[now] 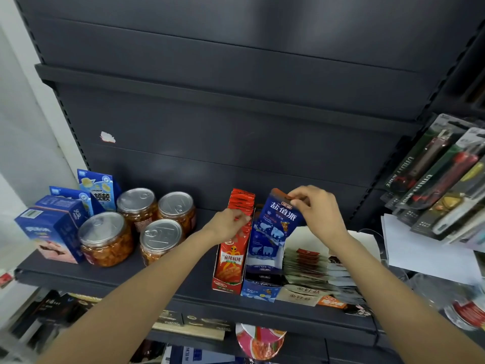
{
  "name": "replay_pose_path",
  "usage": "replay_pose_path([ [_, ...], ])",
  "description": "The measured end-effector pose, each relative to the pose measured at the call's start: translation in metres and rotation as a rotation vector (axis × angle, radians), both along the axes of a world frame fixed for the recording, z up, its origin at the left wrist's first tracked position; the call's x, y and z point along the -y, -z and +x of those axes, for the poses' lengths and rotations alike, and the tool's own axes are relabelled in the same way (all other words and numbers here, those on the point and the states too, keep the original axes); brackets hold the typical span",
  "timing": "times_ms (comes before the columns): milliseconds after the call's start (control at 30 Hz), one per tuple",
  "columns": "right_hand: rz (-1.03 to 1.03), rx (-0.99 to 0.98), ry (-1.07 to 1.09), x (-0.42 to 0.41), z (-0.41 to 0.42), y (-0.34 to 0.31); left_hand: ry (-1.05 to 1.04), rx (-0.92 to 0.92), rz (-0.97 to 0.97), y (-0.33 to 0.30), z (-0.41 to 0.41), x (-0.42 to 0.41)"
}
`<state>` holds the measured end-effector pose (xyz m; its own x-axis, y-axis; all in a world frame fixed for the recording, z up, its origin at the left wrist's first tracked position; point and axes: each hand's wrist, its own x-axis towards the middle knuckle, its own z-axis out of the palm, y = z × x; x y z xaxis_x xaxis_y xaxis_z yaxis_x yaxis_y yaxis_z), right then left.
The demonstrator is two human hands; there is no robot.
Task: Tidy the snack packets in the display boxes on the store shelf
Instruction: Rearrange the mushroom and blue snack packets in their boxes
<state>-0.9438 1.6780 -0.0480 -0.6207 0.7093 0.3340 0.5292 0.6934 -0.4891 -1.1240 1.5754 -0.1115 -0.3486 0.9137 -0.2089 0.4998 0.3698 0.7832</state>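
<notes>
From the head camera, both arms reach onto the dark shelf [183, 298], toward three display boxes set side by side at its front edge, right of the middle.

The right hand [319, 208] holds a blue packet [280, 219] by its top edge, thumb and fingers curled into a pinch, so the packet hangs upright with its printed face toward the front. It is lifted above the blue box [258, 287], apparently so it can be dropped back into the row standing there; its lower edge overlaps the packets behind it, and I cannot tell whether it touches them.

The left hand [229, 223] reaches into the red box [227, 283], just left of the blue one. Its fingers are curled onto the red packets [241, 203] near the back of the row; they seem to grip or steady them, probably to stop the stack tipping while the neighbour is sorted, but the exact hold is partly hidden.

Right of the blue box, flat pale sachets [307, 269] lie fanned out and overlapping, spilling toward the shelf's front edge, so they look the least tidy and likely need squaring next.

On the left half of the shelf, four clear jars [107, 239] with metal lids stand in a cluster, and blue cartons [52, 232] stand by the left end. Carded knives [446, 179] hang at the right, above loose papers [425, 253].
</notes>
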Motion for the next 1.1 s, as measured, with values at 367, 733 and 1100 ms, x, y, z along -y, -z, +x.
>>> replay_pose_path([
  [367, -0.246, -0.308, -0.191, 0.013, 0.029, -0.013, -0.263, 1.111, 0.089, -0.026, 0.004, 0.013],
  [733, -0.614, -0.575, -0.011, 0.029, 0.030, 0.023, -0.337, 0.942, 0.388, -0.022, 0.012, 0.040],
  [1100, -0.695, -0.615, -0.072, 0.044, 0.037, 0.038, -0.187, 0.464, 0.572, -0.016, 0.020, 0.063],
])
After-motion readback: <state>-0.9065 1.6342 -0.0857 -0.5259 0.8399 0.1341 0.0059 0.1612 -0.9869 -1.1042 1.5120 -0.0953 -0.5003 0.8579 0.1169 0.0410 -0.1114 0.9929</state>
